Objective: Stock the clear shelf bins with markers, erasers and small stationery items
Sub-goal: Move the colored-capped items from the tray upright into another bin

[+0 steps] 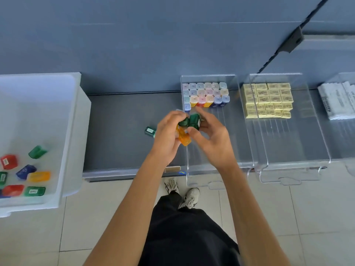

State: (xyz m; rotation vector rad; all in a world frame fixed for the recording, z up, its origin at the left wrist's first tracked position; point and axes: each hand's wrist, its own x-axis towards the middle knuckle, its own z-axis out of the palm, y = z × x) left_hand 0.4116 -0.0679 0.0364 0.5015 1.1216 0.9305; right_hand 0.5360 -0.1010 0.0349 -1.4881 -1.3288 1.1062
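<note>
My left hand (166, 135) grips several small coloured plastic boxes, orange ones (183, 138) below and a green one on top. My right hand (211, 135) pinches a green box (194, 121) against that bunch, just in front of the left edge of a clear shelf bin (209, 169). Rows of upright coloured boxes (206, 95) fill the back of that bin. One green box (150, 131) lies loose on the grey shelf, left of my hands.
A white tub (73, 131) at the left holds several loose red, green, blue and yellow boxes (25, 175). A second clear bin (292, 169) holds yellow erasers (268, 100). White packets (338, 100) lie at far right. My feet stand on tiled floor below.
</note>
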